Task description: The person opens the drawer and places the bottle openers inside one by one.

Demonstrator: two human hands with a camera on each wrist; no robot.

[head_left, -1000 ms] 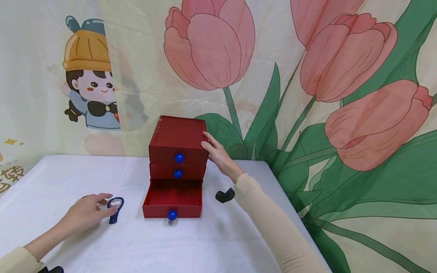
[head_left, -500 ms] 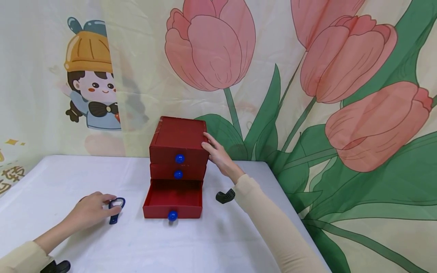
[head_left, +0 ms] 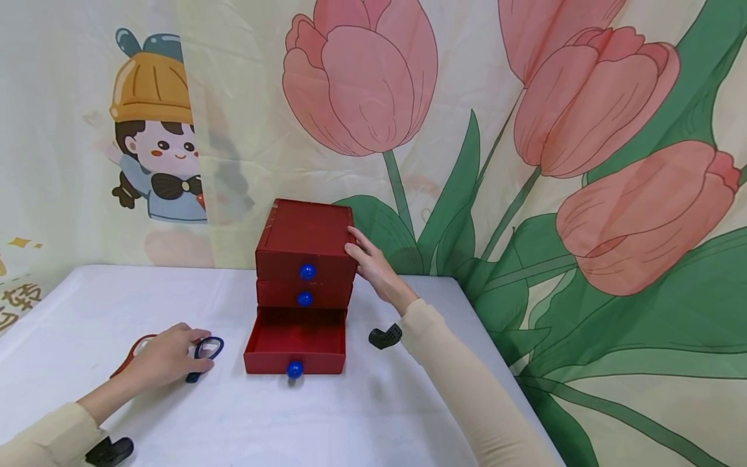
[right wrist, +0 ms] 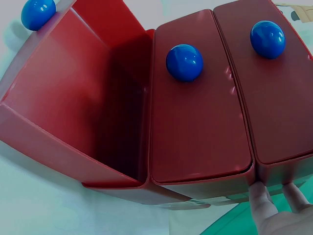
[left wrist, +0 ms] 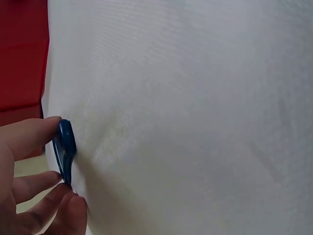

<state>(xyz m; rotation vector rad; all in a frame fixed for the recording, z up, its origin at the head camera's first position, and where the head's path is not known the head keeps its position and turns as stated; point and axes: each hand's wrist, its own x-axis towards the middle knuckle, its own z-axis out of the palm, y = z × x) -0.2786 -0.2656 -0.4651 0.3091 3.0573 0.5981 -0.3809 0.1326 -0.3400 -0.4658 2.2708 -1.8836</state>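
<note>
My left hand pinches a small dark blue thing with a loop-shaped head and short handle between thumb and fingers. In the left wrist view, the blue loop-headed thing is seen edge-on between the fingertips, above the white cloth. A red curved thing lies partly hidden behind that hand; its kind is unclear. My right hand rests against the upper right side of a red drawer box. In the right wrist view, straight fingers touch the box's side.
The bottom drawer is pulled out and nothing shows inside it. Two upper drawers are closed. Each drawer has a round blue knob. A white cloth covers the table; a printed curtain hangs behind.
My left hand has moved slightly right and closed on the blue loop-headed thing, whose loop has shifted right. More of the red curved thing shows. My right hand stays in place.
</note>
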